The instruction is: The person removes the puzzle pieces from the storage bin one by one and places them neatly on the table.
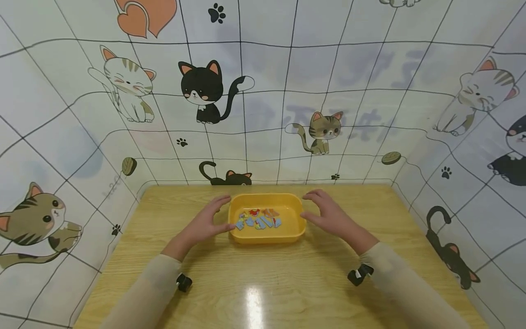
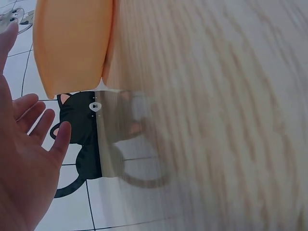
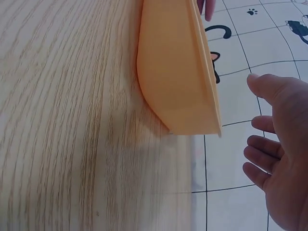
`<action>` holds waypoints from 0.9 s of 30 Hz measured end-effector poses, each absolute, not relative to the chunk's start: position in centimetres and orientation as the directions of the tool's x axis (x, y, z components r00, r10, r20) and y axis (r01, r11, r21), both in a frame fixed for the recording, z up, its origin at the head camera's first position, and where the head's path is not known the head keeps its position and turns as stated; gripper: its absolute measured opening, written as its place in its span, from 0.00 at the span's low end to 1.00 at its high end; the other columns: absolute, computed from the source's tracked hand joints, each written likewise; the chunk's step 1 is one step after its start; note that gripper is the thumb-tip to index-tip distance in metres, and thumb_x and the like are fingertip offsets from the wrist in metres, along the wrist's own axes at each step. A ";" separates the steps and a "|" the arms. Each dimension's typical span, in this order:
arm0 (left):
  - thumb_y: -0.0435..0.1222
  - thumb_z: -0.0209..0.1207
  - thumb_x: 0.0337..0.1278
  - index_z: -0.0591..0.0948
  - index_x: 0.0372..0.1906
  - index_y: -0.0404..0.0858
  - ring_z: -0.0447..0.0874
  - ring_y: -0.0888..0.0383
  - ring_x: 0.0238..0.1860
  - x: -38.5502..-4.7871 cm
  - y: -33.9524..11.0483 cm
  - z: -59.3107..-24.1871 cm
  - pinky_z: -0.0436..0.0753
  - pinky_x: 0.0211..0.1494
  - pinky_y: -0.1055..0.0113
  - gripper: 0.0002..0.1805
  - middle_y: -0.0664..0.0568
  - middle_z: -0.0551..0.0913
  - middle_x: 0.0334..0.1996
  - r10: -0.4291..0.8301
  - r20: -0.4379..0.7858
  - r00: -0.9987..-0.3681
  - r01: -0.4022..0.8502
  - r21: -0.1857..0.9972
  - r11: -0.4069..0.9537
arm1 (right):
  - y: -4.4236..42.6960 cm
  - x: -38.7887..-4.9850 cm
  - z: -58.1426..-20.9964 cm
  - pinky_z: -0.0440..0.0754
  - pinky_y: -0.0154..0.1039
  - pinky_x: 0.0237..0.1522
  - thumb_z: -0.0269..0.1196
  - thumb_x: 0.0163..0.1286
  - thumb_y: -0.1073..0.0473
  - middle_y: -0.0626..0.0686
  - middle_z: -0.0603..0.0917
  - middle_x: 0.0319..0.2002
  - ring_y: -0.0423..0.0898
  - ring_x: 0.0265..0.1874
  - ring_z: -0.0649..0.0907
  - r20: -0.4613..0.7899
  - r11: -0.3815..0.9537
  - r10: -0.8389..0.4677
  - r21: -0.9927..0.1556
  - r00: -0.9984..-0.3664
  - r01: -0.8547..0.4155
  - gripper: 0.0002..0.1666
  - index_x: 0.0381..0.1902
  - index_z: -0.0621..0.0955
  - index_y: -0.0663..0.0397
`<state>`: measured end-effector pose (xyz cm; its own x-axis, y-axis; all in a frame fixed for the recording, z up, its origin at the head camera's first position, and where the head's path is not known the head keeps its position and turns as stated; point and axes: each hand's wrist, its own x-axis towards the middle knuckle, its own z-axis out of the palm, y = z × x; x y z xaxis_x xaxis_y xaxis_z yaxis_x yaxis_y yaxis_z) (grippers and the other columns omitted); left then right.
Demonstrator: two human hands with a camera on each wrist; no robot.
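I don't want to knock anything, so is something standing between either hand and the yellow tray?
No, nothing visible does. The left hand is beside the left end of the yellow tray, the right hand beside its right end, with no object showing in between. The small coloured pieces lie inside it.

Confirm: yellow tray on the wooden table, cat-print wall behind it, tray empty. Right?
Not quite: the tray isn't empty. The head view shows several small colourful pieces lying in it, blue ones among them. The rest holds: yellow tray, on the wooden table, cat-print wall behind it.
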<state>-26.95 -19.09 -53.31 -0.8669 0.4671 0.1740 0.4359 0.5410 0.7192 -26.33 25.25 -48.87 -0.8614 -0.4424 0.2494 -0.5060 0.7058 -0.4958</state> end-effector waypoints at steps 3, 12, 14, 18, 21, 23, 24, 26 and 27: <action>0.54 0.77 0.64 0.66 0.87 0.38 0.57 0.38 0.87 -26.9 -19.0 -53.4 0.65 0.83 0.34 0.54 0.46 0.61 0.88 0.472 0.155 -0.868 0.432 0.704 0.563 | 24.7 -26.4 -48.9 0.79 0.67 0.70 0.75 0.76 0.52 0.60 0.80 0.66 0.63 0.67 0.80 0.255 0.693 -0.468 -0.488 -0.846 -0.530 0.31 0.69 0.81 0.61; 0.57 0.76 0.65 0.64 0.88 0.37 0.49 0.34 0.88 -26.9 -18.8 -53.7 0.54 0.86 0.32 0.56 0.48 0.57 0.89 0.509 0.110 -0.854 0.444 0.666 0.600 | 22.4 -26.8 -48.6 0.85 0.60 0.63 0.75 0.76 0.55 0.57 0.86 0.57 0.61 0.58 0.85 0.227 0.656 -0.571 -0.452 -0.789 -0.605 0.27 0.65 0.84 0.65; 0.57 0.75 0.66 0.63 0.88 0.37 0.50 0.34 0.88 -27.0 -18.9 -53.9 0.54 0.86 0.32 0.56 0.46 0.56 0.90 0.510 0.112 -0.853 0.450 0.655 0.607 | 21.7 -26.9 -48.5 0.85 0.60 0.63 0.75 0.76 0.56 0.58 0.86 0.57 0.61 0.58 0.85 0.198 0.655 -0.590 -0.450 -0.783 -0.608 0.27 0.65 0.84 0.65; 0.57 0.75 0.67 0.62 0.89 0.38 0.51 0.35 0.88 -27.0 -19.0 -54.0 0.55 0.86 0.33 0.56 0.47 0.55 0.90 0.513 0.111 -0.851 0.454 0.645 0.615 | 20.3 -27.4 -48.6 0.83 0.60 0.66 0.73 0.76 0.59 0.59 0.85 0.62 0.60 0.62 0.85 0.120 0.663 -0.625 -0.440 -0.772 -0.606 0.25 0.67 0.84 0.63; 0.58 0.75 0.66 0.62 0.89 0.40 0.51 0.36 0.88 -26.9 -19.0 -54.1 0.55 0.86 0.33 0.56 0.50 0.55 0.90 0.514 0.106 -0.851 0.451 0.648 0.613 | 19.4 -27.9 -48.8 0.83 0.59 0.67 0.72 0.76 0.62 0.59 0.85 0.63 0.59 0.63 0.84 0.052 0.677 -0.645 -0.424 -0.763 -0.602 0.25 0.68 0.84 0.62; 0.58 0.75 0.66 0.62 0.89 0.40 0.51 0.37 0.88 -26.9 -19.0 -54.1 0.55 0.86 0.34 0.57 0.51 0.55 0.90 0.516 0.106 -0.850 0.452 0.651 0.610 | 18.8 -28.1 -49.0 0.84 0.58 0.66 0.73 0.74 0.62 0.60 0.84 0.64 0.59 0.63 0.84 0.005 0.691 -0.651 -0.409 -0.759 -0.596 0.27 0.68 0.84 0.62; 0.59 0.75 0.66 0.62 0.89 0.40 0.51 0.37 0.88 -26.9 -19.0 -54.1 0.55 0.86 0.34 0.57 0.51 0.55 0.90 0.518 0.108 -0.849 0.453 0.653 0.607 | 18.6 -28.1 -49.1 0.84 0.57 0.65 0.74 0.74 0.62 0.60 0.84 0.64 0.58 0.63 0.84 -0.019 0.700 -0.651 -0.403 -0.759 -0.590 0.28 0.69 0.83 0.62; 0.59 0.75 0.66 0.62 0.89 0.40 0.51 0.38 0.88 -26.9 -19.0 -54.0 0.55 0.87 0.34 0.57 0.51 0.55 0.90 0.520 0.110 -0.847 0.455 0.654 0.604 | 18.1 -28.2 -49.3 0.85 0.55 0.63 0.76 0.72 0.62 0.61 0.83 0.65 0.58 0.62 0.83 -0.059 0.712 -0.650 -0.396 -0.757 -0.580 0.30 0.70 0.83 0.61; 0.58 0.75 0.66 0.62 0.89 0.40 0.51 0.38 0.88 -26.9 -19.0 -54.0 0.55 0.87 0.34 0.57 0.51 0.55 0.90 0.519 0.110 -0.848 0.454 0.655 0.603 | 17.9 -28.3 -49.4 0.86 0.55 0.63 0.77 0.71 0.62 0.60 0.83 0.65 0.57 0.62 0.83 -0.074 0.717 -0.650 -0.390 -0.757 -0.578 0.31 0.70 0.83 0.60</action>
